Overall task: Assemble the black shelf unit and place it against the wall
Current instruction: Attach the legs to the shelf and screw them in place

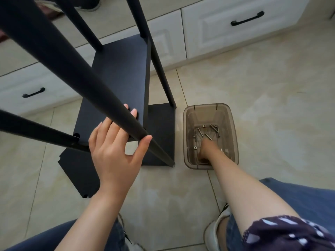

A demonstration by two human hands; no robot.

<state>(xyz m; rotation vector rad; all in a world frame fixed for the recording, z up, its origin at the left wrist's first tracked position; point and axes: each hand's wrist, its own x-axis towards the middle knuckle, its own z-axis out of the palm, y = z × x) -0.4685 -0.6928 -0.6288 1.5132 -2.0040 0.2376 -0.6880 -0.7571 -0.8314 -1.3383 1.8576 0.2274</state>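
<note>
Nearest, the left hand (116,151) clasps a front pole (72,77) of the black shelf unit (119,78) between its thumb and loosely spread fingers. The unit looks half-built, with two boards (159,127) fitted. Just right of the unit, the right hand (206,149) reaches among screws (200,132) in a brown plastic bin (233,134); its fingers are too blurred to tell. Behind the unit are white drawers (235,24). Fastening and placing likely remain.

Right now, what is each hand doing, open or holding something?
Left hand: holds the black pole.
Right hand: in the bin among screws; cannot tell.
</note>
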